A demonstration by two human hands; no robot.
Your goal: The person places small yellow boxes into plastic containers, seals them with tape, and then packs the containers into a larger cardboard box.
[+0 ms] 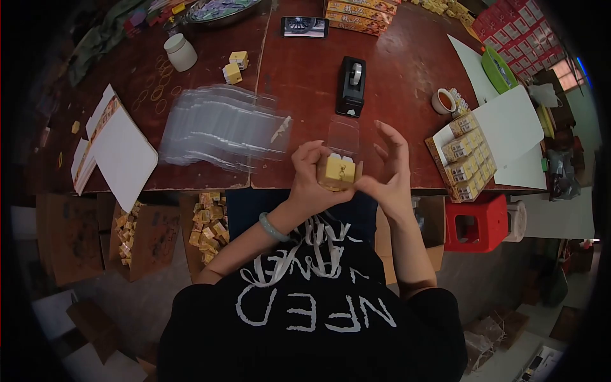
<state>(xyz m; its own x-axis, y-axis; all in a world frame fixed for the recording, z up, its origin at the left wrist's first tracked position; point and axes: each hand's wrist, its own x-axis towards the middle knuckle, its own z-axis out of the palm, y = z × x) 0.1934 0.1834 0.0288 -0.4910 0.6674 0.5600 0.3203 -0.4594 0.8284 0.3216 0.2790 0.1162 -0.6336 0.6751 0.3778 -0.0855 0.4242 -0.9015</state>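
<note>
My left hand [310,179] is closed around a small yellow box [340,169] with white flaps at its far end, held at the table's front edge. My right hand [389,170] has its fingers spread and raised, its thumb right at the box's right side. A clear plastic sheet [344,135] lies just beyond the box, overlapping its far end in this view. Past that sheet stands a black tape dispenser [351,89]. To the left of my hands is a spread stack of clear plastic sheets [213,127].
A carton tray [435,153] of small yellow boxes and a cup [443,100] of reddish liquid stand at right. A white jar [180,52], two yellow boxes [233,73] and a phone [305,27] are farther back. A red stool [474,226] sits under the table's right front edge.
</note>
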